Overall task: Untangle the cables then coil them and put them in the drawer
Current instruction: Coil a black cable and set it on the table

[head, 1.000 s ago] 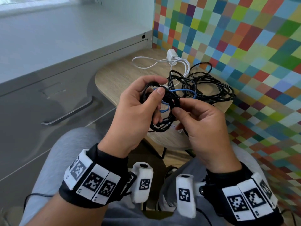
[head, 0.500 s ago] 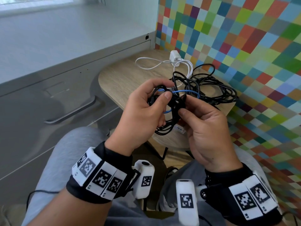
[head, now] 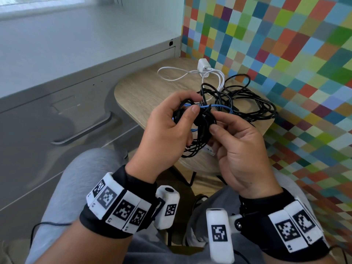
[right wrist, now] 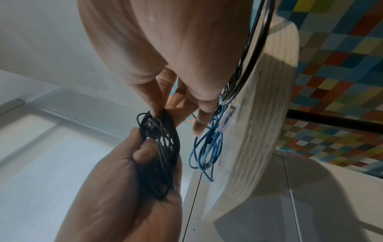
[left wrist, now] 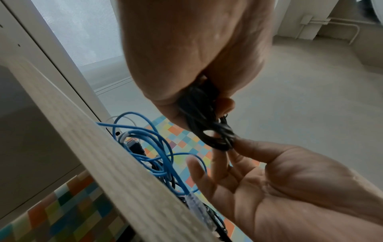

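Note:
My left hand [head: 190, 103] grips a small coiled bundle of black cable [head: 200, 128] above the near edge of the wooden table [head: 144, 92]. My right hand [head: 215, 123] pinches the right side of that bundle between thumb and forefinger. In the wrist views the black bundle [left wrist: 207, 132] [right wrist: 163, 147] sits between the two hands. A blue cable [head: 219, 106] runs through the tangle, and its loops [right wrist: 207, 147] hang over the table's edge. More black cable [head: 249, 103] lies in a loose pile on the table.
A white charger with its cable [head: 203, 68] lies at the back of the table. A grey cabinet with a closed drawer and metal handle [head: 85, 130] stands to the left. A multicoloured checkered wall [head: 285, 63] is on the right. My knees are below the hands.
Both hands keep hold of the black bundle. The right thumb and forefinger have shifted to the bundle's right side, and the hands have barely moved otherwise.

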A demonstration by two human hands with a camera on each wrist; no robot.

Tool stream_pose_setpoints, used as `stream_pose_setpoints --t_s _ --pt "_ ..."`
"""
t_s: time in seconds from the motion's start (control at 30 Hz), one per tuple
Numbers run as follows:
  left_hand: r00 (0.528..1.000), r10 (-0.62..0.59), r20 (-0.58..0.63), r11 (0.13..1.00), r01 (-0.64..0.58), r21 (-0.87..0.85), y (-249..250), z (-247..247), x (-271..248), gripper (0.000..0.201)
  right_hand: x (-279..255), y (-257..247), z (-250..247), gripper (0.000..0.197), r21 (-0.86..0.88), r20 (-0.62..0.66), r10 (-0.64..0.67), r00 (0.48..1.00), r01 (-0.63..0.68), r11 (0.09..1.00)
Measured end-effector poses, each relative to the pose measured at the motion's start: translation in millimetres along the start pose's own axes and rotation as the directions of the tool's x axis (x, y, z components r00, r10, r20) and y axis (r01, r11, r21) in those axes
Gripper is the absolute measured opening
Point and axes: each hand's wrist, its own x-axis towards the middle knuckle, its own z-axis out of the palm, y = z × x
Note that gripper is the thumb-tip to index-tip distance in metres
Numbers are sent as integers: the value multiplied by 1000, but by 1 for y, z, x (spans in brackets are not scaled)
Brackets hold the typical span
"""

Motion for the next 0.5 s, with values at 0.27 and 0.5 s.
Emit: stream_pose_setpoints --t_s 0.27,0.5 --pt "999 36 18 998 -35 -56 -7 1 -1 16 -3 -7 -1 28 -149 109 -51 993 67 987" --pt "999 29 -15 995 -30 -97 -7 3 0 17 -10 -9 4 41 -291 108 -117 987 144 946"
